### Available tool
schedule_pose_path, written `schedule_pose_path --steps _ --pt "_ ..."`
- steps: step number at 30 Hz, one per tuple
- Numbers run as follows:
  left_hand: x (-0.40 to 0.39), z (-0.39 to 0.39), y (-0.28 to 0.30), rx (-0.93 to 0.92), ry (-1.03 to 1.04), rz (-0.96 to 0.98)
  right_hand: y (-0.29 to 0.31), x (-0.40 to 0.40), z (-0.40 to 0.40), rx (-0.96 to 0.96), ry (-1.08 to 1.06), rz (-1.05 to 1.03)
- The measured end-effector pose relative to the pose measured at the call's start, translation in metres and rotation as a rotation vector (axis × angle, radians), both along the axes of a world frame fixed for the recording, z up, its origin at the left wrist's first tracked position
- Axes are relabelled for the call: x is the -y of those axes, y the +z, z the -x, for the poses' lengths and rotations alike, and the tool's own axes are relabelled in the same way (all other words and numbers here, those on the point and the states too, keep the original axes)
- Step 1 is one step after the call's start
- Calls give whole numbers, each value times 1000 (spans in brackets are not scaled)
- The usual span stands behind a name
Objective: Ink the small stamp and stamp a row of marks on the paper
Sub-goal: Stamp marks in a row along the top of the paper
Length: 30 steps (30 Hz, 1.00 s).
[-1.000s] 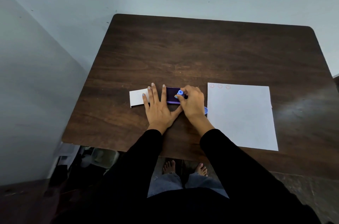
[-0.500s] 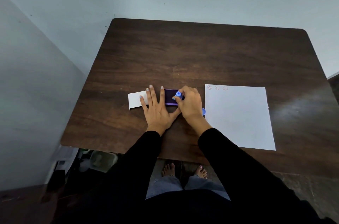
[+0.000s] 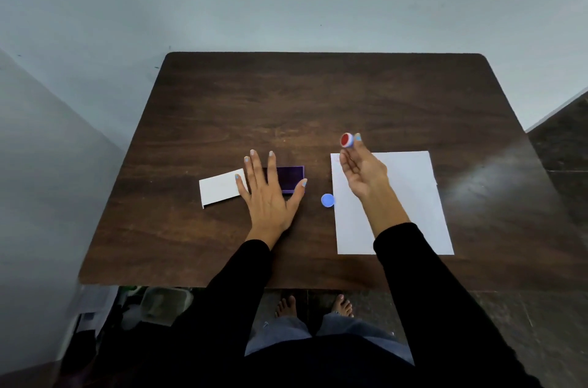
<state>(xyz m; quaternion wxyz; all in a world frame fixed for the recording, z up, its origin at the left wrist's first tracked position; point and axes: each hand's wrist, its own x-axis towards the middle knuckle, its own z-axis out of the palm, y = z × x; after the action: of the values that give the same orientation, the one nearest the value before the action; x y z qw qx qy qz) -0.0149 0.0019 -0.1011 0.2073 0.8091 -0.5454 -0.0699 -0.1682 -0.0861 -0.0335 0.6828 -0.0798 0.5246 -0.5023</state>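
Observation:
My right hand holds the small round stamp in its fingertips, raised above the far left corner of the white paper; the stamp's red face is turned toward me. My left hand lies flat with fingers spread on the purple ink pad, holding it down on the dark wooden table. Faint stamped marks at the paper's top left edge are mostly hidden behind my right hand.
A small blue round cap lies on the table between the ink pad and the paper. A white card, the pad's lid, sits left of my left hand. A wall runs behind and left of the table; clutter sits on the floor below left.
My right hand has lifted the stamp off the ink pad and carried it right, over the paper's top left corner, turning its red face up. My left hand stays on the pad.

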Motion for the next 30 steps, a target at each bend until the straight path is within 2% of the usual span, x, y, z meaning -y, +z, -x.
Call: schedule_pose_path --steps 3,5,7,16,22,26,30 --pt "10 19 7 68 -233 28 -5 1 32 144 -63 -49" --pt "14 31 5 93 -387 55 -8 0 46 162 -100 -69" --pt "13 41 1 67 -450 84 -9 -1 55 154 -125 -77" --pt "1 44 -7 29 -387 159 -18 -2 73 118 -148 -114" --pt "38 54 11 -59 -392 34 -21 1 75 155 -199 -120" --pt "85 57 17 -9 -381 -108 -23 6 72 -15 -219 -98" --pt "110 49 11 -21 -344 -285 -31 11 69 -231 -245 44"
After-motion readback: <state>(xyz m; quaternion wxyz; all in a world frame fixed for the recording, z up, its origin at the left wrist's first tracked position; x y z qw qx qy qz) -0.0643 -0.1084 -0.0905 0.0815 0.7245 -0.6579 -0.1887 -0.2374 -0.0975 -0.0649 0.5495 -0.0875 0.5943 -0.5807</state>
